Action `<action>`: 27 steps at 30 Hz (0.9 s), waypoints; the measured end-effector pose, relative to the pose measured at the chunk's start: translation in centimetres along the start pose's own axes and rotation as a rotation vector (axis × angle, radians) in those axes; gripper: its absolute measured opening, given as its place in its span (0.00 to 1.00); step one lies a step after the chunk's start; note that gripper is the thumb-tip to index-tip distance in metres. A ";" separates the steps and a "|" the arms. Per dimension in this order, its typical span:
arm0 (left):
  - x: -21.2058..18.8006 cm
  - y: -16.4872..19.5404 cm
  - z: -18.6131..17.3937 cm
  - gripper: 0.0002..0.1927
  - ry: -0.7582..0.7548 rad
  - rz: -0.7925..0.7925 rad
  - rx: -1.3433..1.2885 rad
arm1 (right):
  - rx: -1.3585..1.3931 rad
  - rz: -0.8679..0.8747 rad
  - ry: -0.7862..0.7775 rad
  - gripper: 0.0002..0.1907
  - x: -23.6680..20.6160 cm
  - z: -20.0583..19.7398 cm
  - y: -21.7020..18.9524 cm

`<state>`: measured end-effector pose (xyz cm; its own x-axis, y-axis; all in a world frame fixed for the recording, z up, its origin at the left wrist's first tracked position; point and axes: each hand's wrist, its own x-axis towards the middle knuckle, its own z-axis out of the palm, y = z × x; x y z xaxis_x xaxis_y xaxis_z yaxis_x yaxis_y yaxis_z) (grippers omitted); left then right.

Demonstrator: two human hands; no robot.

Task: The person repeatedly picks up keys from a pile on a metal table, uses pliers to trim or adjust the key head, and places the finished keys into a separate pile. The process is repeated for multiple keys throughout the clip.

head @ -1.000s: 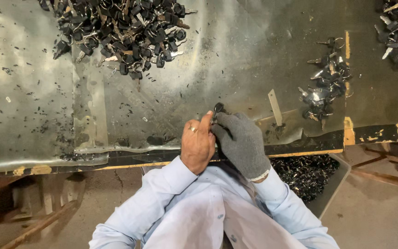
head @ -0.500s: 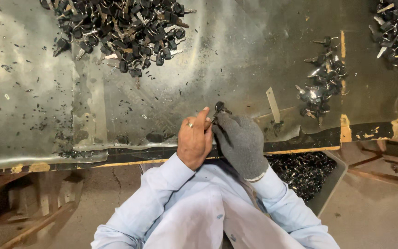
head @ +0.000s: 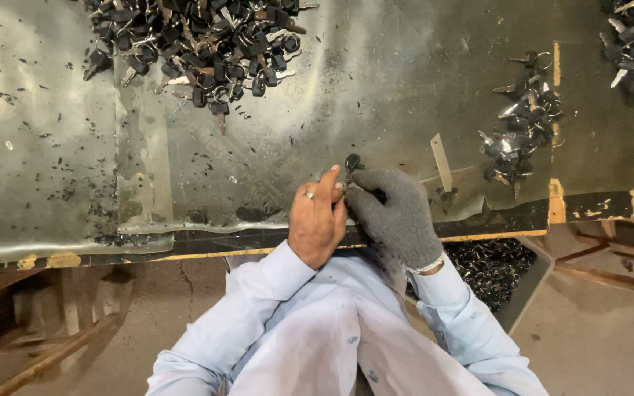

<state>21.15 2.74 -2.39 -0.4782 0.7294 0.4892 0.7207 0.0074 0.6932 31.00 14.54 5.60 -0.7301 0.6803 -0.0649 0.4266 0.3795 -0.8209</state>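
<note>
Left hand point(head: 318, 224), bare with a ring on it, and the grey-gloved right hand point(head: 396, 214) are pinching one small black-headed key point(head: 351, 163) together, right at the near edge of the metal-covered workbench point(head: 53, 183). Big pile of keys point(head: 199, 40) sits far left, smaller bunch point(head: 519, 132) off to the right. Bin of dark bits point(head: 497, 268) sits below the bench, near right.

Soft, even light falls on the metal-topped bench point(head: 376, 88), leaving pale, hazy glare across its left side and upper middle. Shadows are faint and short. The right edge and the floor below the near edge sit dimmer. Focus is fairly sharp, and small debris blurs slightly.
</note>
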 end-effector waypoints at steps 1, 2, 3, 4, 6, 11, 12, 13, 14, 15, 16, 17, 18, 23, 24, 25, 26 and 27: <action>0.4 0.0 -0.4 0.28 -0.005 -0.008 0.004 | 0.063 0.035 0.010 0.14 0.0 -0.3 0.0; 0.8 0.1 -1.0 0.28 -0.012 -0.017 0.007 | 0.260 0.232 0.023 0.18 -0.1 -0.9 0.1; 1.4 0.0 -1.7 0.28 -0.019 -0.023 0.010 | 0.456 0.426 0.040 0.21 -0.2 -1.7 0.2; 2.0 0.0 -2.6 0.28 -0.060 0.013 0.049 | 0.651 0.619 0.055 0.25 -0.2 -2.5 0.3; 2.8 0.1 -4.6 0.28 -0.144 0.078 0.128 | 0.450 0.371 0.089 0.32 -0.8 -3.2 0.4; 3.1 0.9 -5.3 0.24 -0.221 -0.001 -0.352 | 0.046 -0.091 0.042 0.36 -2.1 -0.7 1.1; 2.7 1.2 -4.8 0.23 -0.199 -0.088 -0.512 | 0.035 -0.130 0.082 0.34 -2.3 0.1 1.3; 2.4 1.2 -4.5 0.22 -0.210 -0.184 -0.619 | 0.024 -0.174 0.120 0.33 -2.4 0.5 1.5; 2.0 1.1 -4.2 0.22 -0.217 -0.276 -0.721 | 0.128 -0.070 0.156 0.33 -2.5 0.8 1.7; 1.5 1.2 -4.0 0.21 -0.226 -0.367 -0.825 | 0.232 0.036 0.191 0.34 -2.5 1.0 1.8; 1.1 1.2 -3.9 0.18 -0.288 -0.413 -0.788 | 0.335 0.145 0.227 0.34 -2.4 0.9 1.9; 0.6 1.5 -3.8 0.14 -0.351 -0.461 -0.750 | 0.403 0.187 0.191 0.35 -2.2 0.8 1.9; 0.3 1.6 -3.7 0.11 -0.412 -0.513 -0.713 | 0.470 0.230 0.149 0.36 -2.0 0.5 1.9; 2.6 -0.4 -2.9 0.15 -0.255 0.065 -0.076 | 0.128 0.036 0.256 0.33 -0.1 -0.3 1.5; 3.4 -1.1 -2.7 0.17 -0.246 0.162 0.092 | -0.118 -0.014 0.293 0.33 0.1 -0.3 1.6; 3.9 -1.6 -2.4 0.18 -0.227 0.119 0.101 | -0.366 -0.064 0.330 0.33 0.2 -0.3 1.6; 4.2 -1.9 -2.2 0.18 -0.210 0.073 0.107 | -0.376 -0.106 0.284 0.29 0.3 -0.2 1.6; 4.4 -2.2 -1.9 0.18 -0.193 0.029 0.113 | -0.385 -0.146 0.239 0.24 -0.1 0.0 1.6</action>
<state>16.51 4.61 -0.71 -0.3593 0.8479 0.3898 0.7893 0.0533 0.6117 31.74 15.11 4.27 -0.6733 0.7105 0.2047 0.5285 0.6561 -0.5387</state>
